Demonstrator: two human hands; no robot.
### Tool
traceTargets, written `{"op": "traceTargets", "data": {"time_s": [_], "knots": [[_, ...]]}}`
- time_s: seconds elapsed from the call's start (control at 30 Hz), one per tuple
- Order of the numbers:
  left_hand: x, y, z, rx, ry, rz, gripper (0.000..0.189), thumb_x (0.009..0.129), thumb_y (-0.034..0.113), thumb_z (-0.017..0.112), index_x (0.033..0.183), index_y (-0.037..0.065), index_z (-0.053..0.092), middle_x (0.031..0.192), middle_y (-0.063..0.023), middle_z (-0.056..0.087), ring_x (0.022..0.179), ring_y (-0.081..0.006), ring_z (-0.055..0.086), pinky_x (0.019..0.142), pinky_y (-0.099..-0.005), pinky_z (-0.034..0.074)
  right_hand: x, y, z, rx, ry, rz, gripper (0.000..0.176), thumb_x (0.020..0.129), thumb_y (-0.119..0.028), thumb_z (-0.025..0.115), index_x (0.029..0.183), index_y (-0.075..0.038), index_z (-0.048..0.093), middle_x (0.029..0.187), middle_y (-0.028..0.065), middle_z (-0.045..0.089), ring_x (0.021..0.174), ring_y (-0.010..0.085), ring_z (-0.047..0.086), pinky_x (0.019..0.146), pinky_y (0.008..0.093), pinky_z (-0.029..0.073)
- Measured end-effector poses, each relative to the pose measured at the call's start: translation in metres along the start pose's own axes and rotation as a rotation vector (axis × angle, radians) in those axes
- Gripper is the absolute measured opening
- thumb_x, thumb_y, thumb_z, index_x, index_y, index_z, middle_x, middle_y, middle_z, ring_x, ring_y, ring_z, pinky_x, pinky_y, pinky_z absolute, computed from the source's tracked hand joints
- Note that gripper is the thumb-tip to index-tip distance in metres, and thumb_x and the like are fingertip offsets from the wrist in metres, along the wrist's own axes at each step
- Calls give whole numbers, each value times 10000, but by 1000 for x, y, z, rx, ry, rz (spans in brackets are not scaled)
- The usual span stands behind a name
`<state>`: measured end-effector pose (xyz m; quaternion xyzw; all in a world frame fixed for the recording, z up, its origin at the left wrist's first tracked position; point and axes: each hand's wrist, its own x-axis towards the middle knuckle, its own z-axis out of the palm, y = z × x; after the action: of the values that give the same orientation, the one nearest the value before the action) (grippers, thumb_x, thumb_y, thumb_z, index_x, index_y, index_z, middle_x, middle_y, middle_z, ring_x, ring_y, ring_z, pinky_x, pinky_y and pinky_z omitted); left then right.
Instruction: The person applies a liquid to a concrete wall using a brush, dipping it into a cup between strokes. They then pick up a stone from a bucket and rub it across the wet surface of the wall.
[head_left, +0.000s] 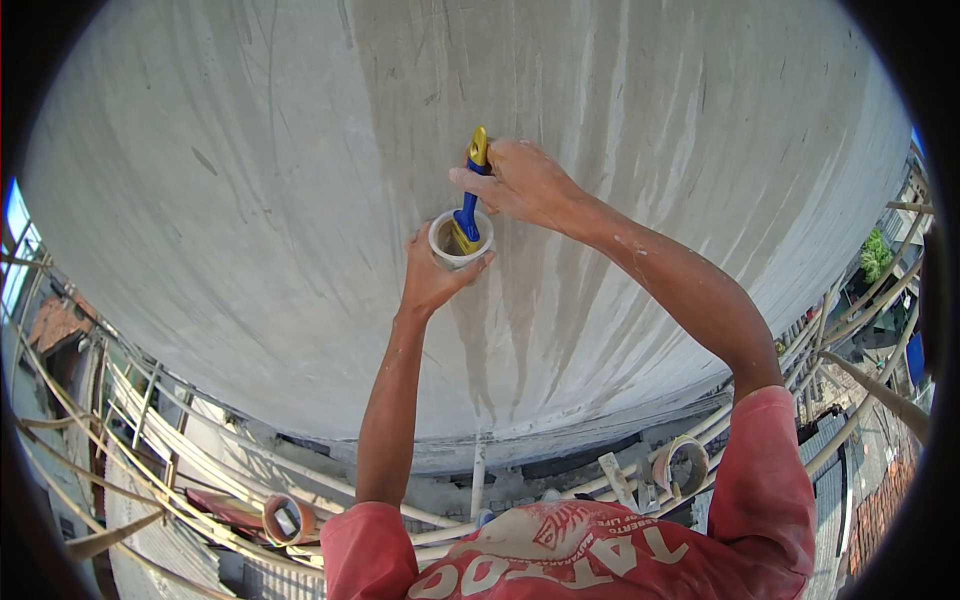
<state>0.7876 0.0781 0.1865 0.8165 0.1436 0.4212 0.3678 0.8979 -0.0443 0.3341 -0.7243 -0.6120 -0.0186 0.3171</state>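
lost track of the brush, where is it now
Head view, centre: the blue-and-yellow paintbrush is in the right hand, dipped into the white cup held by the left hand near the concrete wall.

Pale grey wall [250, 200], streaked with whitish vertical marks and one darker band. The brush [468, 207] handle is blue and yellow, the cup [438, 245] white, the shirt [770, 480] red with white lettering.
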Motion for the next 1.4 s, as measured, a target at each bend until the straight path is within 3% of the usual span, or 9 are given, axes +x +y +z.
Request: {"op": "traceTargets", "data": {"time_s": [0.27,0.33,0.5,0.67,0.77,0.9,1.07,1.17,1.4], "knots": [[0,13,-5,-202,11,-40,541,619,252,819,1026,-29,599,924,-100,670,835,-171,641,786,-302,505,-5,8,-43,406,316,78,368,878,-351,574,807,9,602,559,41,555,482,103,553,454,229,444],[1,23,-10,-186,-63,-58,555,636,207,824,1082,-21,584,972,-79,656,886,-142,611,829,-297,470,-14,11,-41,573,216,105,328,885,-311,574,855,16,594,569,44,558,470,94,535,432,234,428],[-1,32,-18,-226,24,-60,530,656,237,824,1065,-15,601,988,-82,659,904,-163,619,836,-305,472,-17,23,-91,953,396,130,255,911,-302,545,846,-54,546,615,54,593,480,103,564,425,227,435],[10,31,-41,-175,83,-2,488,655,205,823,1027,-31,613,940,-97,666,863,-157,628,792,-294,495,32,1,-212,1064,779,-166,254,906,-303,557,879,-50,545,708,83,621,581,135,608,492,263,498],[16,23,-48,-259,66,-3,502,656,221,827,1034,-30,612,953,-100,664,878,-168,627,802,-298,492,70,-38,-286,1073,965,-376,180,888,-187,537,941,-16,543,763,122,645,608,183,647,513,277,549],[12,18,-45,-218,71,4,510,656,232,829,1036,-31,612,961,-99,663,884,-176,628,810,-301,488,129,-88,-341,1031,1028,-700,206,883,-136,553,1009,26,546,840,167,653,693,227,677,582,301,585],[10,17,-41,-257,107,4,508,651,225,832,1031,-30,613,960,-96,665,880,-176,629,815,-303,484,189,-140,-360,1097,934,-639,159,893,-131,530,966,-20,618,784,138,666,645,242,655,518,331,534],[8,24,-43,-235,94,-15,505,648,219,833,1028,-31,614,953,-96,666,876,-176,629,812,-303,484,214,-125,-370,986,836,-656,184,892,-124,539,990,16,608,804,105,666,652,169,661,487,276,547],[11,16,-45,-275,55,13,493,643,202,836,1018,-30,615,944,-99,665,873,-176,628,805,-302,486,139,33,-476,783,1390,-592,221,883,-117,574,1032,46,566,826,177,669,690,248,683,598,313,592]]}}
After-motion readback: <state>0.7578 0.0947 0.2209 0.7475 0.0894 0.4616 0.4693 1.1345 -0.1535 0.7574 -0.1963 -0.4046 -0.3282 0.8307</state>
